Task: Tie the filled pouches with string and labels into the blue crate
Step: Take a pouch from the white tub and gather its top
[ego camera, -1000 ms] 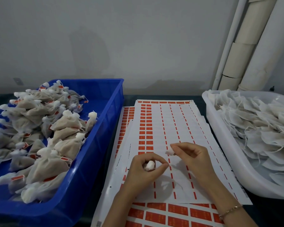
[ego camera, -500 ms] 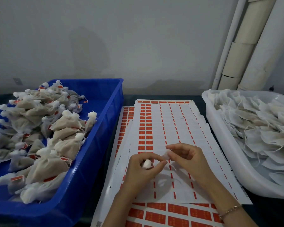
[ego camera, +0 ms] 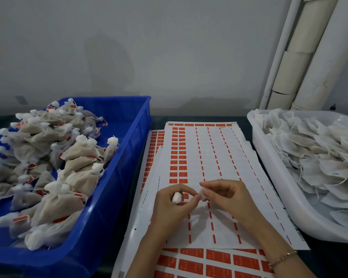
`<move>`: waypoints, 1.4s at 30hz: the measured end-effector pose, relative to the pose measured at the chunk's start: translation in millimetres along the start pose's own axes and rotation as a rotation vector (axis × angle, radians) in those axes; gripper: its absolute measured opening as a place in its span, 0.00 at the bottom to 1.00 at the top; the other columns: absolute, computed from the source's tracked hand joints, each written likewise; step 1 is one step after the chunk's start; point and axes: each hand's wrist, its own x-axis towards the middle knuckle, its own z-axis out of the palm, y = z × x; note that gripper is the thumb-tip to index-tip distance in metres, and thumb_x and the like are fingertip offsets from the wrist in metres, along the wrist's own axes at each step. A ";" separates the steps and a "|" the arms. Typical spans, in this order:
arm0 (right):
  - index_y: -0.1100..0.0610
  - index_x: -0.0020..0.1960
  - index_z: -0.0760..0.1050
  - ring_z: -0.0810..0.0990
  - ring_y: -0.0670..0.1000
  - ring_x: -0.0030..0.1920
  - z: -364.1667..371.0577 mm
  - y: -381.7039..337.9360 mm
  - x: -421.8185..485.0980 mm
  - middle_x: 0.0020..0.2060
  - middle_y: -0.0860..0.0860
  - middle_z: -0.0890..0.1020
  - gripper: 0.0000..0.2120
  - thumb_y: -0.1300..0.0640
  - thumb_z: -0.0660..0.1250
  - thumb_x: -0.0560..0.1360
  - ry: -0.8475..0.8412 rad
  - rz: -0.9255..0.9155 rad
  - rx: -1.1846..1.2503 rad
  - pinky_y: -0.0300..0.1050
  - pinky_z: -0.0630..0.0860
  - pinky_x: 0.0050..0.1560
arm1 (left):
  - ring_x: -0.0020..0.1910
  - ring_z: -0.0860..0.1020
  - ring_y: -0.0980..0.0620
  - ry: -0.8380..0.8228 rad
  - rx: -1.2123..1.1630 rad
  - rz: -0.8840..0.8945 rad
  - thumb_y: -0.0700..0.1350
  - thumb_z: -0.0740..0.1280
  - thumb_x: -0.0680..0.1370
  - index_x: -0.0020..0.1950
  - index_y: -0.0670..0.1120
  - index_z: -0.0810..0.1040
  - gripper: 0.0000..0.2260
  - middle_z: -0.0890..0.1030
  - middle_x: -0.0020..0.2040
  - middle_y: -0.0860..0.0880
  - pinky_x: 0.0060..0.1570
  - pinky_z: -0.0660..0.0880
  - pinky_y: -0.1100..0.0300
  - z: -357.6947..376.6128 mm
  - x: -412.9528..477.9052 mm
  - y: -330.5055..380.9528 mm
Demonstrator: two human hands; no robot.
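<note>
Both hands are over the label sheets (ego camera: 213,153), near their front middle. My left hand (ego camera: 173,205) has thumb and forefinger curled into a ring, gripping the bunched white neck of a pouch (ego camera: 176,197); the rest of that pouch is hidden under my fingers. My right hand (ego camera: 229,199), just right of the left with fingertips nearly meeting it, pinches a small white scrap (ego camera: 201,192) between thumb and forefinger; string end or label, can't tell. There is a thin bracelet (ego camera: 282,257) on the right wrist. The blue crate (ego camera: 129,153) sits just left of the sheets, holding a heap of tied pouches (ego camera: 74,177) with red tags. A white tub (ego camera: 273,177) sits just right of the sheets, piled with flat untied pouches (ego camera: 319,157) and loose strings. The sheets are stacked and fanned, red stickers in columns, many rows peeled. White pipes (ego camera: 301,57) run up the wall behind the sheets, to the right.
</note>
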 end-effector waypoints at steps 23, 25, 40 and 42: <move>0.43 0.50 0.81 0.83 0.43 0.46 -0.9 1.9 1.6 0.43 0.40 0.85 0.11 0.57 0.71 0.72 -0.059 0.011 -0.025 0.33 0.78 0.45 | 0.44 0.81 0.59 -0.013 0.007 -0.096 0.52 0.73 0.71 0.44 0.56 0.83 0.03 0.83 0.41 0.62 0.44 0.79 0.66 0.9 0.6 -0.6; 0.43 0.50 0.81 0.83 0.44 0.45 0.7 1.2 1.5 0.43 0.39 0.85 0.10 0.56 0.70 0.72 -0.060 0.021 -0.004 0.34 0.78 0.44 | 0.43 0.81 0.58 -0.006 -0.007 -0.100 0.51 0.73 0.71 0.43 0.55 0.83 0.03 0.83 0.40 0.61 0.43 0.79 0.65 0.9 0.8 -0.2; 0.45 0.55 0.78 0.83 0.43 0.45 -0.6 6.2 3.0 0.41 0.41 0.85 0.16 0.60 0.73 0.71 -0.028 -0.023 -0.022 0.30 0.77 0.42 | 0.42 0.81 0.59 0.045 -0.116 -0.139 0.49 0.73 0.72 0.41 0.56 0.83 0.02 0.83 0.38 0.61 0.36 0.75 0.72 -0.7 1.4 4.9; 0.44 0.53 0.78 0.84 0.44 0.43 -0.4 6.0 3.6 0.40 0.41 0.85 0.14 0.60 0.72 0.71 -0.015 -0.022 -0.034 0.31 0.78 0.42 | 0.43 0.81 0.59 0.028 -0.113 -0.136 0.48 0.73 0.72 0.41 0.56 0.83 0.02 0.83 0.38 0.61 0.37 0.75 0.72 -0.7 1.6 3.7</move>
